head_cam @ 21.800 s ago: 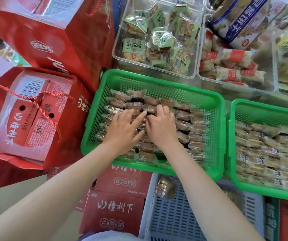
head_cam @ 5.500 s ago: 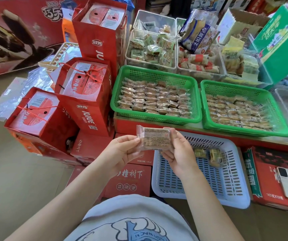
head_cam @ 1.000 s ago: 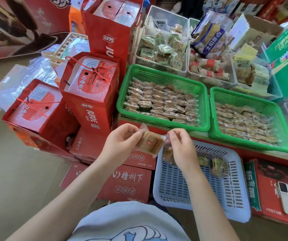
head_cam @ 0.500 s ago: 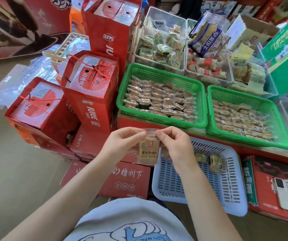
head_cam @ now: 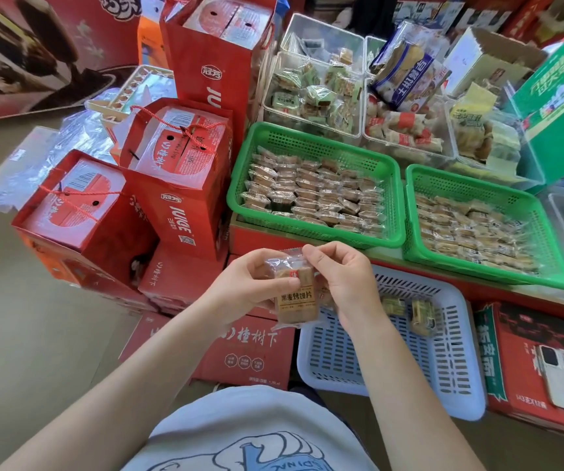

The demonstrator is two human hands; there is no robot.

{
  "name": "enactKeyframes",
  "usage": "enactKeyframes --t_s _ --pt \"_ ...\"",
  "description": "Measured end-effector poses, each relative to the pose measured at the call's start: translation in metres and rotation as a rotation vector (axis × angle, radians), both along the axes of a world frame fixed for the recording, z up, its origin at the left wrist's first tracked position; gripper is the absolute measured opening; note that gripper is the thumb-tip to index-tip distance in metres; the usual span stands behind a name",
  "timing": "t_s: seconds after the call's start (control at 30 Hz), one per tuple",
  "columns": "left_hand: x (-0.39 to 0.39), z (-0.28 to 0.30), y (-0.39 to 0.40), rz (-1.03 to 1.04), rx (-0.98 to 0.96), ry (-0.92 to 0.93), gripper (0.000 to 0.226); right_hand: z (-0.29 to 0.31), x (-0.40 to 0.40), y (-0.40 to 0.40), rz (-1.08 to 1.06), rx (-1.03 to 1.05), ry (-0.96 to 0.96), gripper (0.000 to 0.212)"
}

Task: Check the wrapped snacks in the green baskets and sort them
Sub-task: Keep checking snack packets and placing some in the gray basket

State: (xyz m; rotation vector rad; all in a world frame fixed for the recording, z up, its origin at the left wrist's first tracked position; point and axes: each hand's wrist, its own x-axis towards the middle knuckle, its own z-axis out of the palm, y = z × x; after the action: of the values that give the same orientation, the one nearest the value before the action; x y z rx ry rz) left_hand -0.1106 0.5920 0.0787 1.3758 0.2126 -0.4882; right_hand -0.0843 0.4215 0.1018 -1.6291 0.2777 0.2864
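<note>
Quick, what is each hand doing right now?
Left hand: holds the wrapped snack.
Right hand: pinches the same snack's top edge.

Both hands pinch one wrapped snack (head_cam: 295, 297) upright above the white basket (head_cam: 457, 379): left hand (head_cam: 250, 283) at its left side, right hand (head_cam: 345, 277) at its top edge. Two green baskets (head_cam: 397, 212) of snacks sit beyond, side by side.

The green baskets (head_cam: 314, 239) are moulded plastic lattice, fairly glossy; the snacks inside them sit in clear, shiny film; the held snack (head_cam: 295, 294) wears the same crinkled glossy wrap with a matt tan label; below the baskets, the white crate (head_cam: 457, 379) is slotted plastic; left of them, the red boxes (head_cam: 178, 185) look like coated cardboard, perhaps laminated.
</note>
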Motion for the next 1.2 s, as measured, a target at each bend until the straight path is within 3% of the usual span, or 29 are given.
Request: enactKeyframes --t_s 0.1,0.2,0.27,0.47,0.63,0.73,0.83,0.93,1.0,1.07,1.2 --pt "0.004 0.0 0.002 0.111 -0.102 0.028 0.058 -0.005 0.004 -0.004 0.016 0.006 0.055 0.029" --pt "0.01 -0.001 0.007 0.277 -0.287 0.079 0.063 -0.009 0.007 -0.013 0.171 -0.054 0.073 0.034" --pt "0.013 -0.003 0.009 0.285 -0.324 0.076 0.062 -0.011 0.006 -0.016 0.199 0.005 0.057 0.039" --pt "0.016 -0.01 0.004 0.294 -0.396 0.124 0.065 -0.015 0.014 -0.014 0.047 -0.003 -0.004 0.013" --pt "0.023 -0.012 0.002 0.273 -0.436 0.148 0.067 -0.018 0.025 -0.015 0.055 -0.071 -0.007 0.014" --pt "0.033 -0.016 0.001 0.223 -0.241 0.076 0.063 -0.02 0.032 -0.015 0.078 -0.138 -0.016 0.018" --pt "0.045 -0.024 0.006 0.095 0.325 -0.266 0.069 -0.017 0.041 -0.017 0.099 -0.187 -0.008 0.021" --pt "0.057 -0.025 0.004 -0.193 0.564 -0.529 0.081 -0.016 0.056 -0.018 0.039 -0.093 0.075 0.018" --pt "0.065 -0.03 -0.003 -0.202 0.603 -0.55 0.067 -0.019 0.067 -0.014 -0.027 0.077 0.192 0.015" --pt "0.073 -0.034 -0.006 -0.045 0.523 -0.481 0.045 -0.024 0.076 -0.012 -0.071 0.168 0.287 0.011" --pt "0.101 -0.042 0.003 0.088 0.249 -0.087 0.028 -0.04 0.105 -0.016 -0.006 0.005 0.294 0.026"
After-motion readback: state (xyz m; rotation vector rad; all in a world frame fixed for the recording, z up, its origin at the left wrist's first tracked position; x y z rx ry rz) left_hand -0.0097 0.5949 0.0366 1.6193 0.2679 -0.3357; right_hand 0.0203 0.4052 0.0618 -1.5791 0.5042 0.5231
